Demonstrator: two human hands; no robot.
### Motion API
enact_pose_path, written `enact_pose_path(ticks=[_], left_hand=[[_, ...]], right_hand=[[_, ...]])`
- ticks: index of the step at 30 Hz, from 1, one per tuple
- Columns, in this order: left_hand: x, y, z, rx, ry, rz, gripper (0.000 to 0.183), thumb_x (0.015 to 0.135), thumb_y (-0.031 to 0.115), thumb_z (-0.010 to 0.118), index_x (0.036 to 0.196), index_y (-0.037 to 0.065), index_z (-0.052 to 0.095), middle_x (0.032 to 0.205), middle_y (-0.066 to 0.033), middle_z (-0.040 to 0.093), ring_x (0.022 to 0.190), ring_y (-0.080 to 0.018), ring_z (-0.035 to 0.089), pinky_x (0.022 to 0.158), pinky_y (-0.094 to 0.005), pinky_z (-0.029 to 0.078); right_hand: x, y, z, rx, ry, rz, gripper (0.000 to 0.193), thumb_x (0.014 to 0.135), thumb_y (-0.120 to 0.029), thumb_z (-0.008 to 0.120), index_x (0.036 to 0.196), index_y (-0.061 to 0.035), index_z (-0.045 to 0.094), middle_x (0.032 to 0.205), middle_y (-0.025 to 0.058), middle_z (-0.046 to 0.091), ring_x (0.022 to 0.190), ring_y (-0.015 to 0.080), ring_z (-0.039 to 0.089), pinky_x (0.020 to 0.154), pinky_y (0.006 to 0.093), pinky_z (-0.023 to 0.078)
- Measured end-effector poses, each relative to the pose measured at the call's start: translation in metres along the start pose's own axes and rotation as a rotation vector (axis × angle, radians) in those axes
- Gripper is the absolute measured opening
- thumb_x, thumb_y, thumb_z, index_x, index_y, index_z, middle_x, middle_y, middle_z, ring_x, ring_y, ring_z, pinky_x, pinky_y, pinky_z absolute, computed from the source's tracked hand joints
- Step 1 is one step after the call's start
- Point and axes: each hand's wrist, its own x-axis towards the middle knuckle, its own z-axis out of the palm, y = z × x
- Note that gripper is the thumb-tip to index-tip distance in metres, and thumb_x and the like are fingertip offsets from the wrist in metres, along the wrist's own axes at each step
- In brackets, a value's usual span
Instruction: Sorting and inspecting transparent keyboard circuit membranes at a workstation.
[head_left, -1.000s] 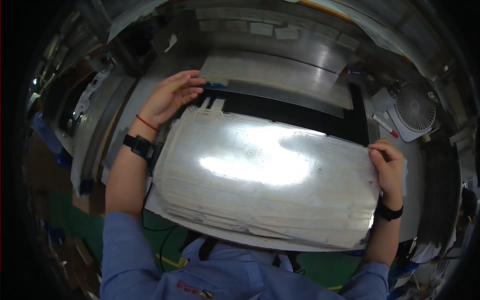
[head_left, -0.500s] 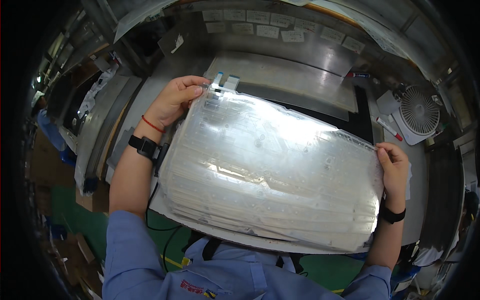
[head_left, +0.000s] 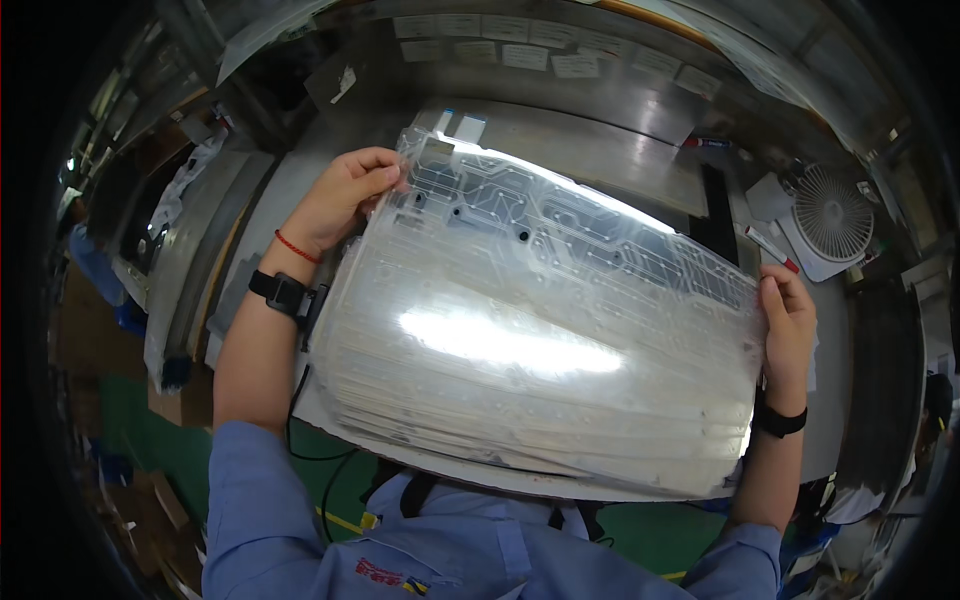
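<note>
A clear plastic membrane circuit sheet (head_left: 590,230), printed with fine traces and dots, is stretched between my two hands. My left hand (head_left: 352,192) pinches its upper left edge; my right hand (head_left: 787,318) pinches the right edge near the upper corner. Two short flat connector tails (head_left: 470,129) stick out from the sheet's far left edge. Below and nearer to me lies a thick stack of similar clear sheets (head_left: 520,420), partly covered by the held one. Glare hides some of the surface.
A grey metal plate (head_left: 590,145) lies behind the sheet, with a black strip (head_left: 720,215) beside it. To the right stand a small white fan (head_left: 832,212) and a marker (head_left: 772,248). Another marker (head_left: 708,143) lies farther back. Paper labels (head_left: 524,57) line the back panel.
Both hands have shifted slightly; the sheet's far edge has risen and moved away from me. Its traces now show against the darker background, and the bright glare has moved nearer to me.
</note>
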Motion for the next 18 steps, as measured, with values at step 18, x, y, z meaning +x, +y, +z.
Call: enact_pose_path(ticks=[18], left_hand=[[-0.001,0.003,0.002,-0.324,0.139,0.271,0.023,0.099,0.024,0.05,0.107,0.006,0.06,0.069,0.0044,0.05,0.056,-0.0037,0.042,0.05,-0.017,0.03]], right_hand=[[0.0,0.002,-0.008,0.225,0.004,-0.057,0.022,0.098,-0.02,0.053,0.1,0.001,0.061,0.077,0.0012,0.06,0.067,0.007,0.052,0.063,0.0213,0.042]])
